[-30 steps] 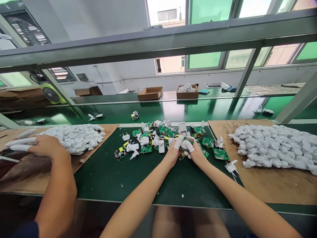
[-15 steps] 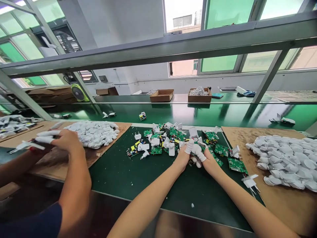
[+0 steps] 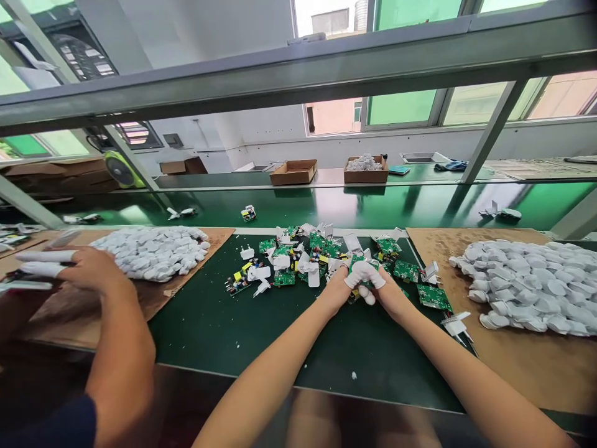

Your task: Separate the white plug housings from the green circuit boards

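My left hand (image 3: 342, 283) and my right hand (image 3: 383, 285) meet at the near side of a pile of circuit boards, their fingers in white finger covers. Between them is a small green circuit board (image 3: 357, 259), with both hands closed around it; the fingers hide most of it. The pile of green circuit boards (image 3: 321, 246) lies just beyond, mixed with white plug pieces (image 3: 313, 275) and yellow parts. To the right of my right hand are loose circuit boards (image 3: 433, 297) and a white plug piece with prongs (image 3: 457, 325).
Heaps of white plastic pieces lie on cardboard at right (image 3: 536, 286) and left (image 3: 153, 252). A co-worker's hand (image 3: 88, 270) works at far left. A metal rail (image 3: 298, 78) crosses overhead. Cardboard boxes (image 3: 293, 177) stand behind the green belt (image 3: 326, 205).
The view has shifted, so the bench appears further left. My fingers have moved closer together over the circuit board, and its green face now shows. The co-worker's hand is further left in view.
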Demonstrator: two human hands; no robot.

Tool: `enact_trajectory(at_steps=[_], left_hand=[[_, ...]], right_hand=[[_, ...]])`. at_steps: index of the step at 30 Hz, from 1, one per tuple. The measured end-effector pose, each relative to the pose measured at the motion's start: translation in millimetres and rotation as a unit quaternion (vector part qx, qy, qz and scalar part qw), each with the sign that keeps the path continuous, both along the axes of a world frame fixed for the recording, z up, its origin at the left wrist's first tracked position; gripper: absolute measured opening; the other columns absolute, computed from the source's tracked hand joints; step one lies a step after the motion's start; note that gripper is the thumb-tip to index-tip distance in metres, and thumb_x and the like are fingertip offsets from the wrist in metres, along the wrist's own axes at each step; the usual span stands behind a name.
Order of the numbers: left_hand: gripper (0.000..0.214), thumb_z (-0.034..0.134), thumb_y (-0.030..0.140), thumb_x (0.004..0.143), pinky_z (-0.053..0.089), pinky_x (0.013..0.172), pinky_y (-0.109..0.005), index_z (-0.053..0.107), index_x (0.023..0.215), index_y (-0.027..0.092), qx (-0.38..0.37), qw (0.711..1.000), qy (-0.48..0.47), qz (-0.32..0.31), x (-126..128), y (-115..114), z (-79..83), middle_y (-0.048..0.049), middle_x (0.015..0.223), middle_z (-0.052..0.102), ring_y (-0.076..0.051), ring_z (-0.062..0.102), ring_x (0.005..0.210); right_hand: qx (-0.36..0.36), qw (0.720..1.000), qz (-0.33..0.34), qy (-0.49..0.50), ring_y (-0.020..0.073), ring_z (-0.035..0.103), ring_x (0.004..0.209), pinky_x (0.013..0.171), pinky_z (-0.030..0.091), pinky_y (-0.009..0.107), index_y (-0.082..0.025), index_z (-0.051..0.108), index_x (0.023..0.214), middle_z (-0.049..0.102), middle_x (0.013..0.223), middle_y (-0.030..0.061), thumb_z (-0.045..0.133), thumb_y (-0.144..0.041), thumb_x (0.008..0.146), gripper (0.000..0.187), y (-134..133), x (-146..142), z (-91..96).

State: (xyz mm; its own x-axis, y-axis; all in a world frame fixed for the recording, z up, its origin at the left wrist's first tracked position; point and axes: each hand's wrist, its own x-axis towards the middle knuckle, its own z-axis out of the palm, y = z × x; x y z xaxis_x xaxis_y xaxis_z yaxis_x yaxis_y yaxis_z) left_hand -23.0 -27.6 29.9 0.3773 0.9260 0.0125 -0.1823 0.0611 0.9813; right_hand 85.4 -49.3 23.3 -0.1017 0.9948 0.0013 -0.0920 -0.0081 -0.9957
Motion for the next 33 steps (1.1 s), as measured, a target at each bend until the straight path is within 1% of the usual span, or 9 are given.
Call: enact_trajectory(at_steps=[4, 8, 13, 16, 20, 25, 27, 30, 33], left_hand=[[0.053, 0.06, 0.045, 0.064, 0.033, 0.09, -0.031, 0.046, 0.105, 0.014, 0.087, 0.99, 0.1, -0.042, -3.9, 4.5, -3.4, -0.0083, 0.105, 0.053, -0.021, 0.046, 0.1], [0.053, 0.059, 0.042, 0.067, 0.03, 0.094, -0.033, 0.043, 0.109, 0.014, 0.113, 0.985, 0.113, -0.062, -3.2, 6.5, -6.5, -0.0095, 0.111, 0.051, -0.021, 0.043, 0.104], [0.059, 0.06, 0.05, 0.061, 0.039, 0.085, -0.031, 0.045, 0.108, 0.017, 0.015, 0.996, 0.02, -0.081, 0.8, 2.5, -1.9, -0.0076, 0.104, 0.054, -0.02, 0.049, 0.097], [0.053, 0.057, 0.054, 0.061, 0.046, 0.07, -0.027, 0.05, 0.099, 0.017, -0.051, 0.997, -0.026, -0.043, 3.0, 0.6, -0.7, -0.0063, 0.093, 0.057, -0.018, 0.054, 0.085], [0.047, 0.061, 0.047, 0.058, 0.046, 0.056, -0.023, 0.052, 0.092, 0.016, -0.073, 0.997, -0.028, 0.024, 4.5, 1.9, -4.5, -0.0042, 0.083, 0.058, -0.016, 0.056, 0.075], [0.049, 0.058, 0.05, 0.058, 0.047, 0.057, -0.025, 0.05, 0.091, 0.014, -0.089, 0.995, -0.037, 0.036, 5.1, -0.4, -5.9, -0.007, 0.088, 0.057, -0.019, 0.056, 0.078], [0.05, 0.057, 0.049, 0.061, 0.047, 0.062, -0.026, 0.048, 0.097, 0.016, -0.044, 0.996, -0.012, 0.073, 4.7, -5.8, -3.1, -0.008, 0.098, 0.055, -0.02, 0.055, 0.086], [0.05, 0.061, 0.044, 0.062, 0.045, 0.073, -0.025, 0.047, 0.102, 0.018, 0.058, 0.995, 0.008, 0.082, 4.0, -14.6, 1.4, -0.0076, 0.113, 0.049, -0.02, 0.049, 0.1], [0.048, 0.064, 0.042, 0.059, 0.044, 0.077, -0.024, 0.05, 0.097, 0.017, 0.053, 0.997, -0.019, 0.045, 3.9, -16.1, 1.8, -0.0077, 0.11, 0.052, -0.019, 0.049, 0.1]], right_hand=[[-0.055, 0.997, -0.043, 0.028, 0.0062, 0.033, 0.036, 0.032, 0.022, 0.017, -0.019, 0.038, 0.076, 0.038, 0.046, -0.0072, 0.051, -0.059, 0.063, 0.044, 3.3, 0.0, 1.4], [-0.087, 0.993, -0.075, 0.025, 0.0041, 0.03, 0.035, 0.03, 0.016, 0.014, -0.018, 0.04, 0.071, 0.036, 0.046, -0.0071, 0.052, -0.061, 0.06, 0.046, 3.6, -1.4, 3.2], [-0.045, 0.996, -0.058, 0.057, 0.0046, 0.029, 0.034, 0.029, 0.018, 0.015, -0.018, 0.037, 0.068, 0.036, 0.043, -0.0068, 0.047, -0.063, 0.064, 0.046, 3.7, 1.3, -2.1], [-0.032, 0.997, -0.019, 0.065, 0.0057, 0.032, 0.034, 0.03, 0.022, 0.016, -0.019, 0.037, 0.071, 0.038, 0.044, -0.0063, 0.042, -0.063, 0.068, 0.045, 3.7, 1.6, -4.7], [-0.022, 0.998, -0.022, -0.053, 0.0058, 0.032, 0.034, 0.032, 0.024, 0.017, -0.019, 0.035, 0.076, 0.04, 0.045, -0.0075, 0.047, -0.059, 0.067, 0.043, 1.1, -1.9, -3.3], [0.011, 0.986, -0.041, -0.161, 0.0097, 0.041, 0.042, 0.039, 0.033, 0.02, -0.018, 0.038, 0.084, 0.047, 0.056, -0.0028, 0.04, -0.052, 0.075, 0.035, 0.1, 0.7, 0.1], [0.069, 0.962, -0.115, -0.238, 0.0147, 0.05, 0.057, 0.05, 0.039, 0.024, -0.017, 0.042, 0.09, 0.054, 0.068, 0.003, 0.037, -0.046, 0.079, 0.031, 0.4, 6.3, 3.7], [0.131, 0.872, -0.22, -0.417, 0.0218, 0.054, 0.074, 0.062, 0.039, 0.029, -0.016, 0.045, 0.103, 0.058, 0.08, 0.009, 0.035, -0.038, 0.082, 0.032, -1.5, 14.6, 11.5], [0.147, 0.803, -0.165, -0.553, 0.0241, 0.055, 0.071, 0.061, 0.037, 0.029, -0.014, 0.044, 0.112, 0.06, 0.079, 0.0104, 0.04, -0.038, 0.081, 0.039, -7.0, 14.6, 18.0]])
